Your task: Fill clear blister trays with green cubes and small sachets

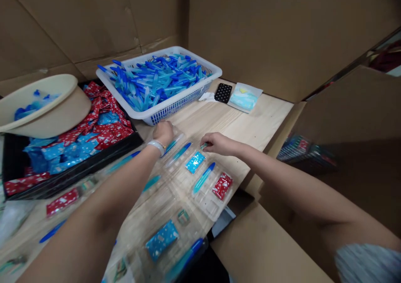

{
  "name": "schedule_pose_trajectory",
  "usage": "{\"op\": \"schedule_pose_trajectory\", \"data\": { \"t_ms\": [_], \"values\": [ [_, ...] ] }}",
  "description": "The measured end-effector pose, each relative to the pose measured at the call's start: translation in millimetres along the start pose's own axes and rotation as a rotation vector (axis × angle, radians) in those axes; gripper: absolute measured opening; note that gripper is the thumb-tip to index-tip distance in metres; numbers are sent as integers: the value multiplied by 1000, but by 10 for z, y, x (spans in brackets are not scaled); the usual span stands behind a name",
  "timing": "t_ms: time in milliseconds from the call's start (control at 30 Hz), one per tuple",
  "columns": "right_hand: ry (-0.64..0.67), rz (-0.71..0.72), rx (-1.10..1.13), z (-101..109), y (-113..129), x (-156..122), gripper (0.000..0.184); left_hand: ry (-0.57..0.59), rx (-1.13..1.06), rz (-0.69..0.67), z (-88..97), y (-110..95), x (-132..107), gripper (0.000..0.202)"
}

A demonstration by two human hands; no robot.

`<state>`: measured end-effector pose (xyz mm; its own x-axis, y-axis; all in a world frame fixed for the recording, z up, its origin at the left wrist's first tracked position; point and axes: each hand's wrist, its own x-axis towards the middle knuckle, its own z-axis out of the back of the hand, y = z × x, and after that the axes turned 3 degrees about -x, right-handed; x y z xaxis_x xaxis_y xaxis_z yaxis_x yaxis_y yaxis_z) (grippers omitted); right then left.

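My left hand (163, 133) rests palm down on the far end of a clear plastic blister tray (200, 191), next to a slim teal plastic piece (173, 146). A white band (156, 147) circles that wrist. My right hand (217, 144) reaches in from the right, its fingertips pinching a small teal item (204, 146). The tray's compartments hold a blue sachet (194, 162), a red sachet (222, 186) and a teal-and-blue stick (203, 177). More trays lie nearer me, partly hidden by my left forearm.
A white plastic basket (169, 112) of blue plastic sticks and a beige bowl (62, 116) stand at the far left. A black tray (78, 178) holds red and blue sachets. Cardboard walls (282, 32) surround the wooden table (253, 124).
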<state>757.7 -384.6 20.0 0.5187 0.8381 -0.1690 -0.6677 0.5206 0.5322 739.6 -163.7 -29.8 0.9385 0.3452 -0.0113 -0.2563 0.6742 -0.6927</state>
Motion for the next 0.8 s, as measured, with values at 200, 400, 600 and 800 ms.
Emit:
{"op": "schedule_pose_trajectory", "data": {
  "t_ms": [200,400,600,800],
  "values": [
    [39,123,53,-146,344,220,16,-34,118,-146,38,52,-21,23],
    [256,344,-89,-425,752,153,16,-38,194,-179,33,121,-13,26],
    [318,347,-354,-578,908,-13,16,-44,214,-257,37,136,-20,26],
    [300,321,-387,-575,924,-39,17,-84,184,-311,33,187,-87,28]
  ]
}}
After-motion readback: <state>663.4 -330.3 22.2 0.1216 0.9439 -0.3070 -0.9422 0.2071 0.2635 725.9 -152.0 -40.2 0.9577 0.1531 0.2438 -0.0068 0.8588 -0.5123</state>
